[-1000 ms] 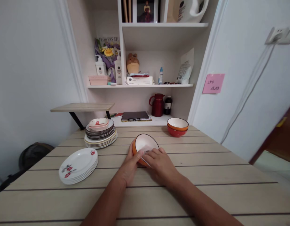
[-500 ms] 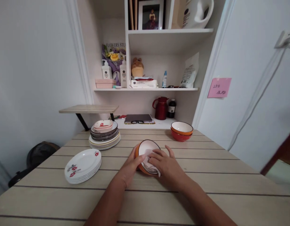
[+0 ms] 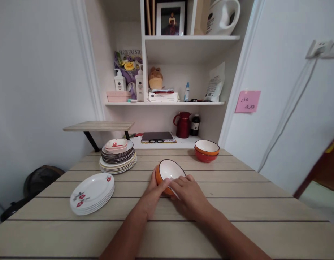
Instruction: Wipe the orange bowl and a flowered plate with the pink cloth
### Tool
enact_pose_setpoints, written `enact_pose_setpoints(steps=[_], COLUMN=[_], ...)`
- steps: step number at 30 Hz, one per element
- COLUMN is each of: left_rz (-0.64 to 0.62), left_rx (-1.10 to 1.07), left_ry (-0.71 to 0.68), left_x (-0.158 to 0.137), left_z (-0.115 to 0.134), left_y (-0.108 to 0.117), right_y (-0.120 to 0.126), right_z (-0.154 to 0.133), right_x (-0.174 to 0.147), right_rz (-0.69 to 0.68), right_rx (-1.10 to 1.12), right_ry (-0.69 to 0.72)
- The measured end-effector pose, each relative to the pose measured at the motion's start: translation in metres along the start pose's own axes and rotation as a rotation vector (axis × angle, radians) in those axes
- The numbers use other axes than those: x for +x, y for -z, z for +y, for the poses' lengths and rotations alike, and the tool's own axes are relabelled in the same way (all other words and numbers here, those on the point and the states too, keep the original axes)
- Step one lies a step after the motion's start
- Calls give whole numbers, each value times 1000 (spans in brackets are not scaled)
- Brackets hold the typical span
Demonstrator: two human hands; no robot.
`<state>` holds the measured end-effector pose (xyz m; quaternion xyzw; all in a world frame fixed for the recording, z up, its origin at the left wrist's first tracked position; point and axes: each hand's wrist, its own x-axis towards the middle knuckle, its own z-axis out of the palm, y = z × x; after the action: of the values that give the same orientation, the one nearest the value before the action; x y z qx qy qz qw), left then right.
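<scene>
An orange bowl (image 3: 169,169) with a white inside and dark rim is tilted toward me above the middle of the table. My left hand (image 3: 153,193) grips its left side, the thumb over the near rim. My right hand (image 3: 190,195) is closed at the bowl's near right rim, pinching a white cloth (image 3: 173,189). Most of the cloth is hidden under the fingers; only a small strip shows.
Left of me lies a stack of flowered white plates (image 3: 92,193). Behind it stand stacked plates (image 3: 118,159) topped by small pink dishes (image 3: 116,144). Two nested bowls (image 3: 206,151), orange over red, sit at the back right. A red jug (image 3: 183,125) stands on the shelf.
My right hand has closed in around the cloth at the rim, its fingers now bunched rather than spread. Less cloth shows inside the bowl. The view has shifted slightly.
</scene>
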<state>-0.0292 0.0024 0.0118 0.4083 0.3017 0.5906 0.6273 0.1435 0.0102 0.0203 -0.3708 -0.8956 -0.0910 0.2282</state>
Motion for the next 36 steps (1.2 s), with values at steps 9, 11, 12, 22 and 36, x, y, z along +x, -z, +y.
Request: enact_pose_setpoints(steps=[9,11,12,22,36], left_rz=[-11,-41,-53,-52,36], left_rx=[119,137,143,141,19], left_ry=[12,13,12,61,-16], left_x=[-5,-5,-5,-3,2], left_z=[12,15,16,21,4], left_y=[-7,-5,-3,12,2], right_y=[12,13,14,10,2], right_z=[2,3,4,5,-2], right_x=[0,0,-1,-2,0], right_rz=[-40,-64,-78,-64,11], right_rx=[160,160,154,103,116], right_ry=[42,19,11,-1,-62])
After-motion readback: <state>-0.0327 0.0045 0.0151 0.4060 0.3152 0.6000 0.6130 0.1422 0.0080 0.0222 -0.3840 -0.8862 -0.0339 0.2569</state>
